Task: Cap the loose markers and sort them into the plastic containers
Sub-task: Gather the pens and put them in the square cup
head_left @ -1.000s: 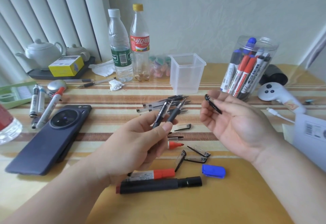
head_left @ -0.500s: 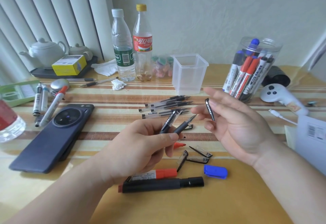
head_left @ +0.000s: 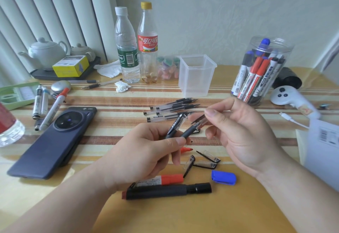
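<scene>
Lower centre, a black marker [head_left: 165,191] and a red marker [head_left: 161,180] lie loose on the table [head_left: 201,214] beside a blue cap [head_left: 223,177]. Above, the left hand [head_left: 145,157] grips two gel pens [head_left: 183,129]; the right hand [head_left: 244,133] pinches a clear cap [head_left: 199,120] at one tip. Beyond, uncapped pens [head_left: 172,108] lie unsorted; the square container [head_left: 196,85] looks empty, the round jar [head_left: 275,49] part-filled. Bare table shows lower right.

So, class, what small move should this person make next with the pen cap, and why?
Probably the right hand pushes the clear cap fully onto the uncapped pen that the left hand holds: the cap seems only started on its tip.
</scene>
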Demonstrator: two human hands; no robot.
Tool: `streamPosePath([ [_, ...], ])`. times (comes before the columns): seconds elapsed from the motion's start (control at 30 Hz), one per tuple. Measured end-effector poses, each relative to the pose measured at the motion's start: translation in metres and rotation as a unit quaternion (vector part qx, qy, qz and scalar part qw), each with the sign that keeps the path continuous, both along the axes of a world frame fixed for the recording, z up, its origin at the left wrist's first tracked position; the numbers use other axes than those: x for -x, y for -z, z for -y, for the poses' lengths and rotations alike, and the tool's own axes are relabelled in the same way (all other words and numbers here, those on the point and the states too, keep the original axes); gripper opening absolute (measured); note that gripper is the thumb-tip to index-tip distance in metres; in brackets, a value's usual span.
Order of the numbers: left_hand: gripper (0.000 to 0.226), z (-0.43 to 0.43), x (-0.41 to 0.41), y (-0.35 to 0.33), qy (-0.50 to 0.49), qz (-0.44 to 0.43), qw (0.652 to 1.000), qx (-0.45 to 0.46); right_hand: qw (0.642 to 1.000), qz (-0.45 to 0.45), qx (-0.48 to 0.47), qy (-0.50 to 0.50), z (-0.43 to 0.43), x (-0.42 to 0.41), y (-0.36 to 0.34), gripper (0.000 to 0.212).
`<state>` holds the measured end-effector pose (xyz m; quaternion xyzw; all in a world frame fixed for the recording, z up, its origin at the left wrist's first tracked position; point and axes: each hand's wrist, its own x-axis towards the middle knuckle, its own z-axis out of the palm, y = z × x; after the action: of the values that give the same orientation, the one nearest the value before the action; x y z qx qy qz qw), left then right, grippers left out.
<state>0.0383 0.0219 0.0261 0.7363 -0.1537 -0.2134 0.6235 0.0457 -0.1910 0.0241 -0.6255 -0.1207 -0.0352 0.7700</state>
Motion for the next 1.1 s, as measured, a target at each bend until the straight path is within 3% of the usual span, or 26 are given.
streamPosePath([
  [0.23, 0.037, 0.003, 0.003, -0.001, -0.024, 0.039, 0.998, -0.031, 0.991, 0.045, 0.111, 0.054, 0.005, -0.002, 0.006, 0.013],
  [0.5, 0.037, 0.001, 0.001, 0.003, -0.063, 0.103, 0.991, -0.051, 0.982, 0.069, 0.159, 0.076, -0.004, 0.001, 0.007, 0.02],
  [0.63, 0.034, -0.001, -0.001, 0.002, -0.076, 0.188, 0.975, -0.092, 0.975, 0.095, 0.185, 0.085, -0.005, 0.001, 0.006, 0.022],
  [0.77, 0.028, -0.001, 0.0, 0.003, -0.1, 0.301, 0.938, -0.139, 0.979, 0.101, 0.135, 0.117, -0.008, 0.003, 0.007, 0.011],
  [0.97, 0.027, -0.003, -0.008, 0.003, -0.113, 0.399, 0.885, -0.212, 0.983, 0.078, 0.098, 0.135, -0.014, 0.0, 0.01, 0.006],
  [1.1, 0.026, -0.005, -0.018, 0.0, -0.123, 0.356, 0.9, -0.219, 0.98, 0.084, 0.137, 0.118, -0.012, 0.0, 0.004, 0.017],
])
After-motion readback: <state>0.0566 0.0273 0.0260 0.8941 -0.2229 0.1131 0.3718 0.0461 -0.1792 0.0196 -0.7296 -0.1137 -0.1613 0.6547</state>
